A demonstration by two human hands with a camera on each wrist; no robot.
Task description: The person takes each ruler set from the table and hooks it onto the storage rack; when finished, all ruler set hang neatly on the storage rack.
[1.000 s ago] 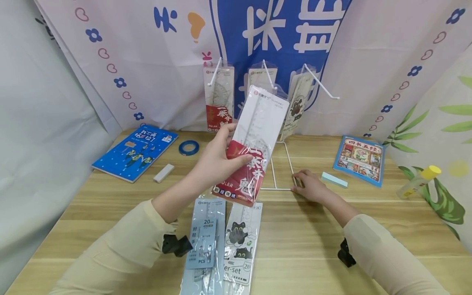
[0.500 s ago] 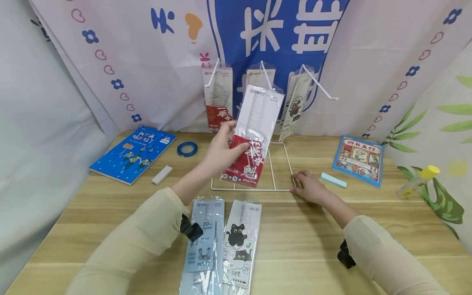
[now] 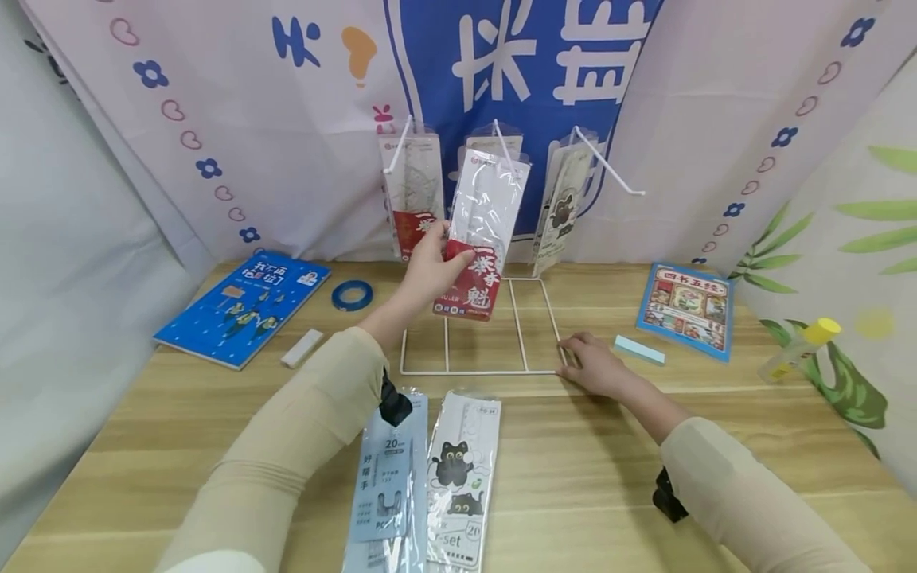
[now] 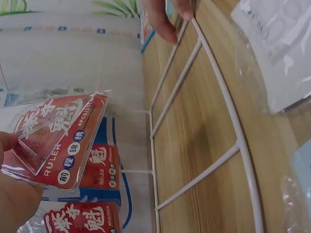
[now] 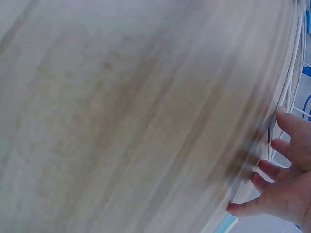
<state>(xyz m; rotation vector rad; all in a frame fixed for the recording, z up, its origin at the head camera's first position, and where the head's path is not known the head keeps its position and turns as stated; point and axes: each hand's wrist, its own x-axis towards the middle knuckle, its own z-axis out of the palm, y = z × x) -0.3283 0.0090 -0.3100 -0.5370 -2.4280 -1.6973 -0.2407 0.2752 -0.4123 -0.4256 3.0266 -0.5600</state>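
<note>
My left hand [image 3: 428, 267] grips a ruler set package [image 3: 478, 278] by its left edge, thumb across the red lower part. The package is raised, leaning slightly right, its top overlapping the middle hook [image 3: 505, 145] of a white wire display rack [image 3: 473, 373] in the head view. Behind it hangs another package, mostly hidden. Similar ruler packages hang on the left hook [image 3: 419, 179] and right hook [image 3: 561, 208]. My right hand [image 3: 596, 366] rests at the front right corner of the rack's base, its fingers spread in the right wrist view [image 5: 286, 179].
A blue ruler package [image 3: 387, 477] and a cat-print ruler package [image 3: 464, 477] lie in front of the rack. Left are a blue book [image 3: 243, 309], blue tape roll [image 3: 352, 295] and white eraser [image 3: 302, 348]. Right are a pale blue block [image 3: 640, 349], small book [image 3: 688, 306] and glue bottle [image 3: 798, 350].
My left hand has carried the ruler package forward and up, closer to the middle hook. My right hand stays at the rack's corner. The head view has shifted slightly.
</note>
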